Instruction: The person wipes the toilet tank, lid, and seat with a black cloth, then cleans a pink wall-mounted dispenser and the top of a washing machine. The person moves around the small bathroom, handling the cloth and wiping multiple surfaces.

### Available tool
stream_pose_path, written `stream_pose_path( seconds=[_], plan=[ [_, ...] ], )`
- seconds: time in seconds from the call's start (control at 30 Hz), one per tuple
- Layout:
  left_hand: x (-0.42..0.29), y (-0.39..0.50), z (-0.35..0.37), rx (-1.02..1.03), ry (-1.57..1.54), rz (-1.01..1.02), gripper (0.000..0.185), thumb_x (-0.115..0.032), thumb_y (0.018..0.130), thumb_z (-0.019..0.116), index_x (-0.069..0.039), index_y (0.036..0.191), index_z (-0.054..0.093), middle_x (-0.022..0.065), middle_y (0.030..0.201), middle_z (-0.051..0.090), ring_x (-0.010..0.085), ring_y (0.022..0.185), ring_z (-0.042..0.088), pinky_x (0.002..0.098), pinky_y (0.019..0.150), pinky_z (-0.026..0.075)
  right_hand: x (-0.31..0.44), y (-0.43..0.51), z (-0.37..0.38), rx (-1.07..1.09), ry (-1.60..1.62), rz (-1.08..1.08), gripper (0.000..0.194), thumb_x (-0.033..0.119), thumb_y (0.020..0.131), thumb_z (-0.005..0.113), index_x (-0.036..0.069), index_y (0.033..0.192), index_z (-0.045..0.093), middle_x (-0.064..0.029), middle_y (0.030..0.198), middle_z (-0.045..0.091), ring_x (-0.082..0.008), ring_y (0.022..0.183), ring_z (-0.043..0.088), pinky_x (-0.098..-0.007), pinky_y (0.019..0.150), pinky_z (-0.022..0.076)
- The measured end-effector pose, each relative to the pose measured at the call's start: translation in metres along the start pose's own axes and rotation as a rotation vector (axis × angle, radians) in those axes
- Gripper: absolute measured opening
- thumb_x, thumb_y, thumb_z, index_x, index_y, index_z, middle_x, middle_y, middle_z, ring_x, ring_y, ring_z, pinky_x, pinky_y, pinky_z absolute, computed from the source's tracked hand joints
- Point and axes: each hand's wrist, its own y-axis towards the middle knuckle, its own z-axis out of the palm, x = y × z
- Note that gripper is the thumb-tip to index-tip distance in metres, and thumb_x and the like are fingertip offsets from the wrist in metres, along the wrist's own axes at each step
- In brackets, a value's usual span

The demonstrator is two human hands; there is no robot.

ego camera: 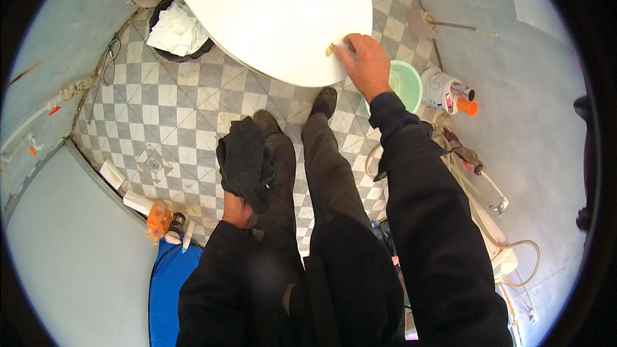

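Note:
A bunched dark cloth (243, 161) covers most of my left hand (237, 209), which grips it from below beside my left leg. Ahead of me is a broad white panel (284, 19) with a rounded edge. Over its right edge reaches my right hand (365, 60), with the thumb apart from the curled fingers and somewhat blurred. Just beyond the thumb tip, a small yellowish piece (330, 50) sits on the panel; whether the thumb touches it I cannot tell.
A pale green basin (407, 84) and a white bucket (436, 87) stand by the right wall. White paper (178, 29) fills a dark bin at the far left. Hoses and pipes run along both walls. A blue item (173, 289) and an orange container (158, 219) are on my left.

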Motion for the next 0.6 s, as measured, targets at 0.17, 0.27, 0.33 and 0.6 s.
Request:
stream_pose_path(
  seconds=[0.17, 0.27, 0.33, 0.6],
  plan=[
    [0.004, 0.001, -0.005, -0.019, -0.026, -0.072, 0.046, -0.027, 0.105, 0.052, -0.006, 0.145, 0.046, 0.009, 0.139, 0.057, 0.024, 0.123, 0.058, 0.039, 0.107, 0.048, 0.011, 0.0, 0.001, 0.003, -0.006, 0.055, 0.04, 0.04, 0.081, 0.075, 0.004, 0.096, 0.063, -0.0108, 0.093, 0.065, -0.0298, 0.092, 0.062, -0.0423, 0.079, 0.0516],
    [0.004, 0.0, -0.004, -0.011, -0.006, -0.069, 0.046, -0.026, 0.104, 0.053, -0.006, 0.145, 0.045, 0.0091, 0.139, 0.057, 0.0238, 0.123, 0.058, 0.0386, 0.106, 0.048, 0.01, 0.002, 0.005, 0.021, 0.062, 0.131, 0.037, 0.036, 0.08, 0.074, 0.005, 0.097, 0.063, -0.0102, 0.093, 0.065, -0.0296, 0.091, 0.061, -0.0424, 0.08, 0.0504],
    [0.004, -0.001, -0.001, -0.008, 0.012, -0.061, 0.046, -0.025, 0.104, 0.053, -0.006, 0.145, 0.045, 0.0093, 0.138, 0.057, 0.0237, 0.122, 0.058, 0.0382, 0.106, 0.048, 0.007, 0.002, 0.007, 0.024, 0.104, 0.132, 0.036, 0.034, 0.08, 0.074, 0.005, 0.097, 0.063, -0.01, 0.093, 0.065, -0.0294, 0.091, 0.061, -0.0422, 0.08, 0.05],
    [0.006, -0.002, 0.011, -0.005, -0.006, -0.044, 0.046, -0.023, 0.103, 0.055, -0.006, 0.145, 0.045, 0.0096, 0.137, 0.058, 0.0233, 0.12, 0.06, 0.0369, 0.104, 0.05, 0.001, -0.001, 0.01, 0.0, 0.186, 0.15, 0.035, 0.031, 0.08, 0.076, 0.005, 0.099, 0.063, -0.0102, 0.093, 0.065, -0.0286, 0.091, 0.061, -0.0412, 0.081, 0.0495]
  ],
)
